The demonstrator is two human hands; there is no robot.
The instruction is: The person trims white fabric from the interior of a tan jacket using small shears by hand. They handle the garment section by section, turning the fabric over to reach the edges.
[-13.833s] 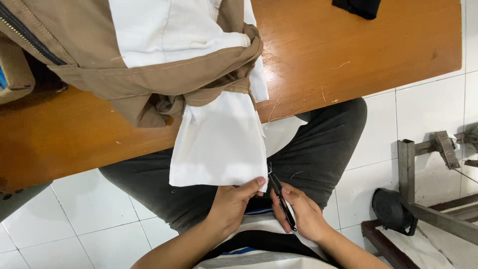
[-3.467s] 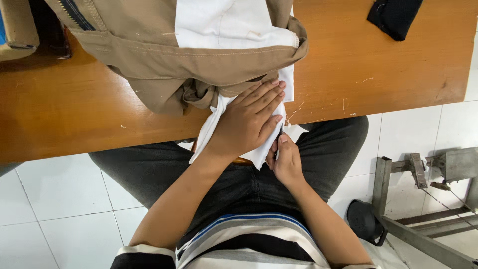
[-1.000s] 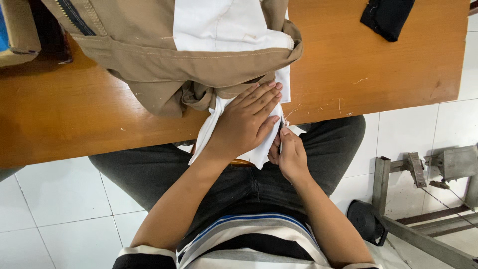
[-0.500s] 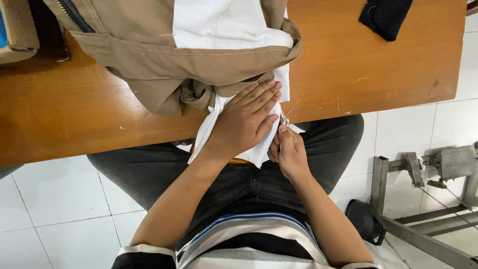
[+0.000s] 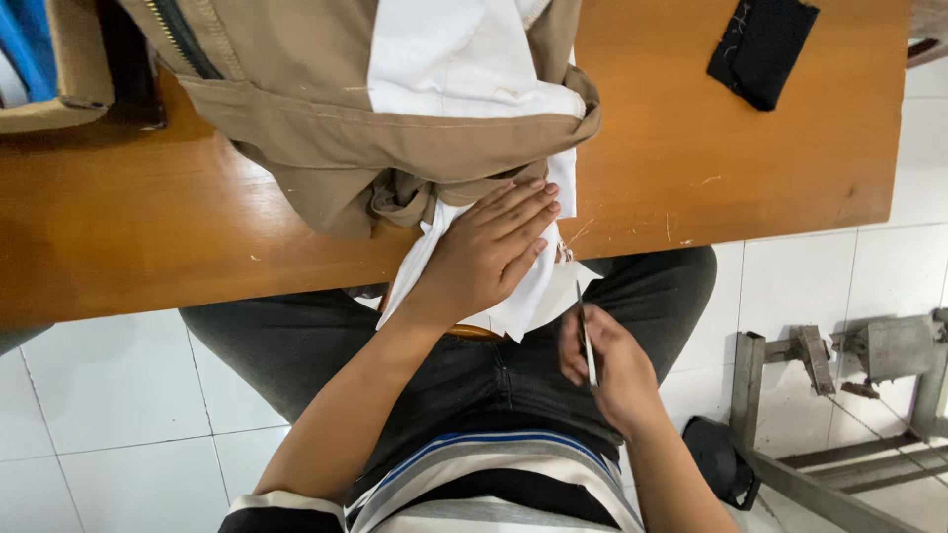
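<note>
A tan and white jacket (image 5: 395, 109) lies on the wooden table (image 5: 711, 168), and its white pocket lining (image 5: 528, 301) hangs over the near edge onto my lap. My left hand (image 5: 489, 252) lies flat on that white cloth, fingers spread toward the table edge. Just below the cloth's right corner, my right hand (image 5: 612, 370) is closed around a small thin metal cutting tool (image 5: 586, 336) whose tip points up toward the cloth. The tool's tip is slightly apart from the cloth.
A black fabric patch (image 5: 760, 49) lies at the table's far right. A cardboard box (image 5: 59, 69) with something blue stands at the far left. A metal frame (image 5: 820, 395) and a dark object (image 5: 721, 459) sit on the white tiled floor to my right.
My right hand with the tool has drawn back down and to the right, away from the cloth edge. My left hand stays pressed flat on the white cloth.
</note>
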